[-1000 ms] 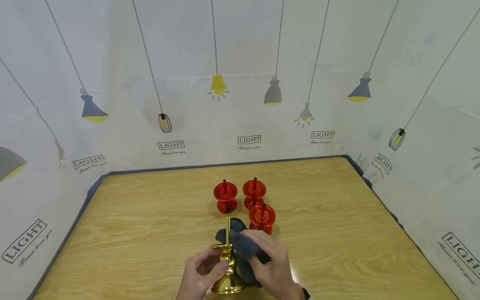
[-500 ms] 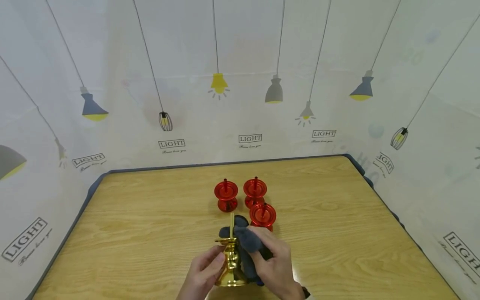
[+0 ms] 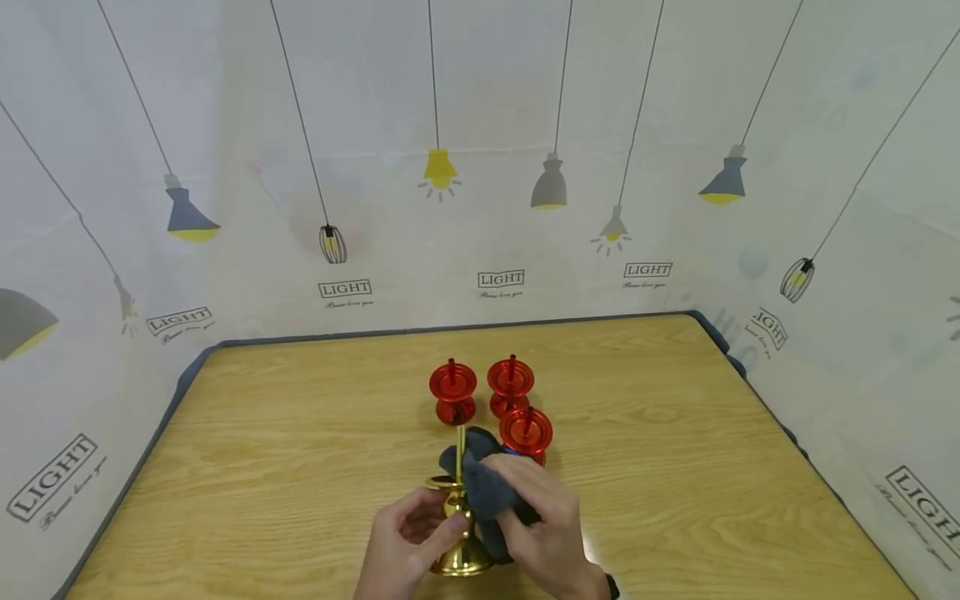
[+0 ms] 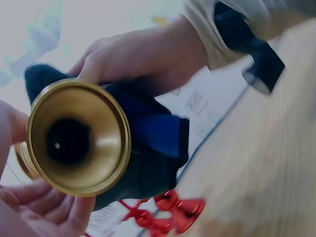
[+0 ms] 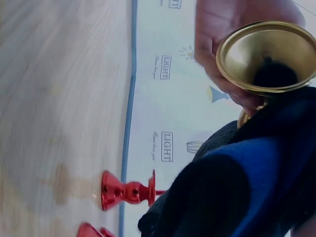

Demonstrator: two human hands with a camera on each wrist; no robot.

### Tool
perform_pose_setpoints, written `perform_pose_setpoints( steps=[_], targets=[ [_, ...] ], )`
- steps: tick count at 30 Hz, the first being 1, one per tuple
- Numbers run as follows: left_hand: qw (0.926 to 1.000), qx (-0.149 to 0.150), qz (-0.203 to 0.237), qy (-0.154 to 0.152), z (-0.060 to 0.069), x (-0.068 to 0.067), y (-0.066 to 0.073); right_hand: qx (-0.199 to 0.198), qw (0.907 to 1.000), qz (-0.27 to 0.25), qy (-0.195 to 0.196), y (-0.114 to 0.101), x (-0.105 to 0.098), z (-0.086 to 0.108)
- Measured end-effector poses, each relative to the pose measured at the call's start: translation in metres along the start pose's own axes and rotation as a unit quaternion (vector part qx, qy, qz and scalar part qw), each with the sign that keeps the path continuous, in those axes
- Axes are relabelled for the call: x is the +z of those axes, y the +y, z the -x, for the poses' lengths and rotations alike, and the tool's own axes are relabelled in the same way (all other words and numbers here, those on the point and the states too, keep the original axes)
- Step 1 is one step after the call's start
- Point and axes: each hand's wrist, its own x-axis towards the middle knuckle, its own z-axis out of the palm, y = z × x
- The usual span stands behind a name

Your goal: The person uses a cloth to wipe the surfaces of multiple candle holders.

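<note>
My left hand (image 3: 405, 537) grips the waist of a shiny gold candlestick (image 3: 462, 560), thumb on its near side. It is upright in the head view, with a thin spike above its drip pan. The left wrist view looks into the hollow underside of its base (image 4: 104, 153). My right hand (image 3: 546, 525) pinches a dark grey-blue cloth (image 3: 489, 493) against the candlestick's right side, near the pan and spike. In the right wrist view the cloth shows a bright blue patch (image 5: 259, 165). The cloth hides part of the candlestick.
Three red candlesticks stand just beyond my hands: one at the left (image 3: 453, 385), one behind (image 3: 511, 382), one nearest my right hand (image 3: 527, 432). The wooden table (image 3: 315, 442) has a dark blue edge, and a sheet with printed lamps (image 3: 495, 225) hangs around it.
The gold candlestick has shifted slightly up and right, along with my left hand. My right hand and the cloth have made small movements beside the spike. The red candlesticks stay put.
</note>
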Motion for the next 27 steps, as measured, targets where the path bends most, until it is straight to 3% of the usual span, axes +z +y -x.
perform_pose_setpoints(
  steps=[2, 3, 5, 8, 10, 11, 12, 13, 14, 15, 17, 18, 19, 20, 22, 24, 27],
  targets=[
    [0.996, 0.013, 0.069, -0.055, -0.001, -0.004, -0.005, 0.033, 0.999, -0.03, 0.005, 0.0, 0.0, 0.001],
    [0.9896, 0.019, 0.111, -0.089, -0.002, -0.006, -0.008, 0.052, 0.9976, -0.046, 0.008, -0.001, 0.0, 0.002],
    [0.9648, 0.022, 0.203, -0.166, -0.003, -0.008, -0.014, 0.097, 0.9923, -0.075, 0.014, -0.003, 0.001, 0.004],
    [0.9153, 0.003, 0.307, -0.261, -0.005, -0.008, -0.021, 0.142, 0.9843, -0.104, 0.021, -0.005, 0.002, 0.005],
    [0.8966, -0.003, 0.334, -0.291, -0.007, -0.006, -0.024, 0.155, 0.9818, -0.108, 0.018, -0.005, 0.002, 0.005],
    [0.8935, -0.01, 0.337, -0.297, -0.007, -0.006, -0.024, 0.155, 0.9821, -0.106, 0.017, -0.005, 0.002, 0.006],
    [0.8962, -0.011, 0.331, -0.295, -0.007, -0.006, -0.024, 0.152, 0.9834, -0.097, 0.015, -0.004, 0.001, 0.006],
    [0.9059, -0.009, 0.315, -0.283, -0.007, -0.006, -0.022, 0.146, 0.9854, -0.087, 0.014, -0.004, 0.001, 0.006],
    [0.9213, -0.008, 0.291, -0.258, -0.006, -0.006, -0.02, 0.133, 0.9883, -0.074, 0.011, -0.003, 0.0, 0.005],
    [0.9418, 0.0, 0.252, -0.223, -0.004, -0.006, -0.018, 0.114, 0.9918, -0.058, 0.01, -0.002, 0.0, 0.004],
    [0.9765, 0.005, 0.162, -0.143, -0.001, -0.004, -0.012, 0.062, 0.9978, -0.022, 0.011, 0.0, -0.001, 0.003],
    [0.9883, 0.008, 0.115, -0.1, 0.001, -0.002, -0.01, 0.032, 0.9994, -0.006, 0.011, 0.001, 0.0, 0.001],
    [0.9954, 0.005, 0.073, -0.062, 0.002, 0.0, -0.007, -0.001, 0.9999, 0.005, 0.011, 0.001, 0.0, 0.0],
    [0.9988, 0.002, 0.04, -0.03, 0.004, 0.003, -0.004, -0.031, 0.9993, 0.015, 0.011, 0.001, 0.001, -0.001],
    [1.0, 0.002, 0.006, -0.002, 0.005, 0.006, -0.002, -0.073, 0.997, 0.027, 0.01, 0.001, 0.003, -0.003],
    [1.0, 0.003, -0.003, 0.002, 0.005, 0.005, -0.001, -0.094, 0.9953, 0.026, 0.001, 0.0, 0.004, -0.004],
    [0.9995, 0.002, 0.02, -0.023, 0.004, -0.003, -0.005, -0.067, 0.9975, -0.003, -0.021, -0.001, 0.003, -0.002]
  ],
)
